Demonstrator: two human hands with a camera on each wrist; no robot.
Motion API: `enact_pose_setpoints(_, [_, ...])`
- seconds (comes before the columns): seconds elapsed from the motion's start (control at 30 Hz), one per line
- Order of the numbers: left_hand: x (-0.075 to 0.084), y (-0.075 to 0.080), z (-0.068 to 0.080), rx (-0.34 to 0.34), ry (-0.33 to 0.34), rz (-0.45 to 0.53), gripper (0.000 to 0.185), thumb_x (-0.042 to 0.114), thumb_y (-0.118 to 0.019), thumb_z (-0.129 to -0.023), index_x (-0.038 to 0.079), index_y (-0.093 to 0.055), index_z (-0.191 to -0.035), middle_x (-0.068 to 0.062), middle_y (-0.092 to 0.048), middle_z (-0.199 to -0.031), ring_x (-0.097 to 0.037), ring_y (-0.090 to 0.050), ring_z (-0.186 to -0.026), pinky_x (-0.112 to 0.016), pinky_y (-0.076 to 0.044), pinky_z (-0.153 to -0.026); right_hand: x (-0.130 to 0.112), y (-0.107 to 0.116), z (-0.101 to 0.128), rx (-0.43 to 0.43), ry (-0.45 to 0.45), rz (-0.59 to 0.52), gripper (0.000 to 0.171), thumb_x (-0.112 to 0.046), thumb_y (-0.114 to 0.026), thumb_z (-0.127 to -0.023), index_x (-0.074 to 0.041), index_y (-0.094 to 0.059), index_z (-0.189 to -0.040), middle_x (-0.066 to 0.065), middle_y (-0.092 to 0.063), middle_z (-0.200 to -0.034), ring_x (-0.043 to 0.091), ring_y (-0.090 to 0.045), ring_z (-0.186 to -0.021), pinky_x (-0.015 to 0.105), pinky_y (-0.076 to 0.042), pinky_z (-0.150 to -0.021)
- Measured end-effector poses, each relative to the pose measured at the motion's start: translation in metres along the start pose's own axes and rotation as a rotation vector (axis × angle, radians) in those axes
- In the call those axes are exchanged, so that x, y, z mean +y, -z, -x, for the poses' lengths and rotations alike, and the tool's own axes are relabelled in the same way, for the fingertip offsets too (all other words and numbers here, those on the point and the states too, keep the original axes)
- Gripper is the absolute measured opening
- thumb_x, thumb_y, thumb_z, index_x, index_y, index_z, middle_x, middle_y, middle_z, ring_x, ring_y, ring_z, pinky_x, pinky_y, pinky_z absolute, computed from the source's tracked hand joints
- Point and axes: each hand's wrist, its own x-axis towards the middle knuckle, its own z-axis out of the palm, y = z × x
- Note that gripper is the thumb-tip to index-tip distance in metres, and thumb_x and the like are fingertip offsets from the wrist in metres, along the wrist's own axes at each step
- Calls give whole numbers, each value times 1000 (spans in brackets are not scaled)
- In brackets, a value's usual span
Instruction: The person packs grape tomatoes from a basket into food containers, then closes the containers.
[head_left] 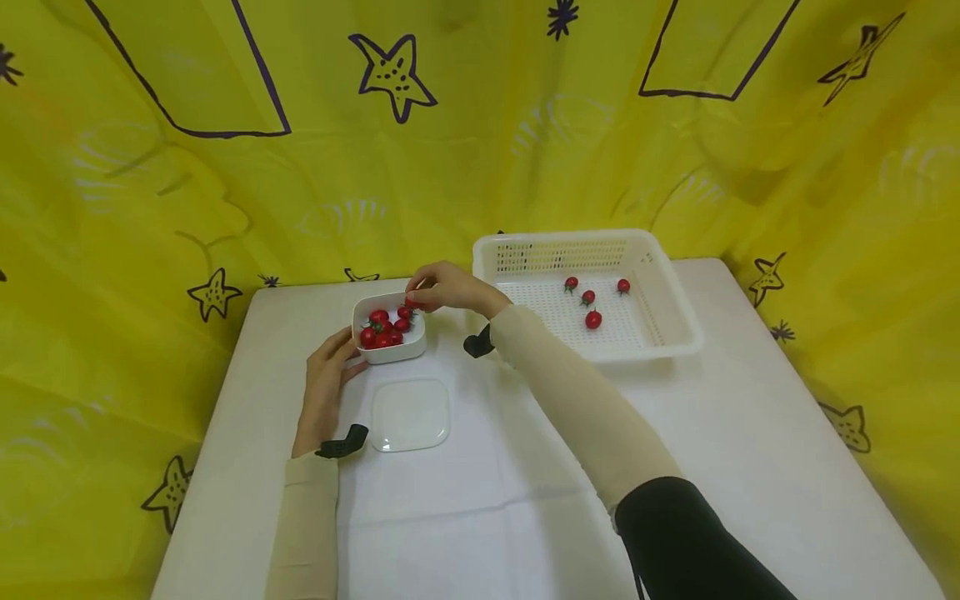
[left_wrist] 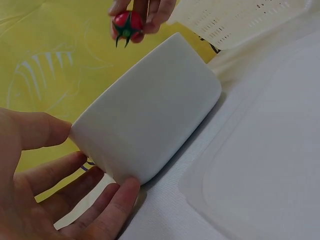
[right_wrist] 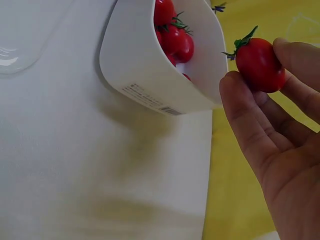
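Note:
A white square container (head_left: 397, 354) with several red cherry tomatoes (head_left: 382, 339) in it stands at the left of the table. My left hand (head_left: 327, 372) holds it by the near left corner, the fingertips against its wall. Just above the container's right rim, my right hand (head_left: 452, 287) pinches one cherry tomato (right_wrist: 260, 65) between thumb and fingers. That tomato has a green stem and hangs clear of the rim in the right wrist view. A clear square lid (head_left: 410, 415) lies flat on the table, nearer to me than the container.
To the right, a white perforated plastic basket (head_left: 678, 308) holds several more cherry tomatoes (head_left: 593, 319). A white cloth covers the table (head_left: 750, 450). Behind it hangs a yellow curtain (head_left: 465, 183) with starfish drawings.

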Motion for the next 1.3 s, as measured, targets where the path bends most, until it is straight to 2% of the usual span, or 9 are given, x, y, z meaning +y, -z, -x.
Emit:
enact_pose_setpoints(0.23, [0,-1,1,-8,-14,-25,52,36,-57,-107,21,-49,-157,-5,-48,-157,-15,-53,-125,-19,-58,-97,-2,-18,-17,-43,-24,64,25,-16,-66,-103,1,-69,-122,19,-72,-119,34,-71,-108,33,-64,-94])
enact_pose_setpoints(0.5, [-1,-1,4,-6,-12,-2,53,37,-58,-107,20,-50,-156,-4,-47,-158,-14,-54,-124,-19,-58,-97,-4,-37,-29,-115,25,358,20,-17,-67,-102,-2,-72,-114,16,-72,-122,21,-66,-104,23,-59,-88])
enact_pose_setpoints(0.63, [-1,-2,4,-10,-24,2,52,35,-57,-108,19,-50,-156,-5,-47,-158,-15,-55,-123,-21,-58,-99,-8,-42,-28,-150,11,415,18,-16,-67,-102,-1,-74,-110,13,-71,-113,18,-62,-97,22,-56,-82])
enact_pose_setpoints(0.83, [-1,-3,6,-12,-45,-9,51,32,-57,-108,17,-50,-156,-5,-47,-159,-15,-57,-122,-21,-59,-98,-14,-43,-26,-179,21,549,16,-17,-70,-101,-3,-74,-107,4,-65,-97,13,-55,-86,18,-47,-72])
enact_pose_setpoints(1.03, [-1,-3,6,-10,-42,-8,51,33,-58,-107,18,-50,-156,-4,-47,-159,-16,-57,-122,-21,-59,-99,-16,-46,-26,-183,-1,563,17,-16,-71,-100,-2,-74,-109,7,-69,-103,15,-57,-90,19,-50,-75])
enact_pose_setpoints(1.3, [-3,-2,3,-10,-54,-4,50,30,-56,-108,15,-51,-155,-7,-48,-157,-15,-56,-120,-18,-60,-93,-16,-48,-29,-178,-4,604,25,-17,-69,-101,0,-71,-121,14,-72,-117,19,-62,-99,29,-58,-91])
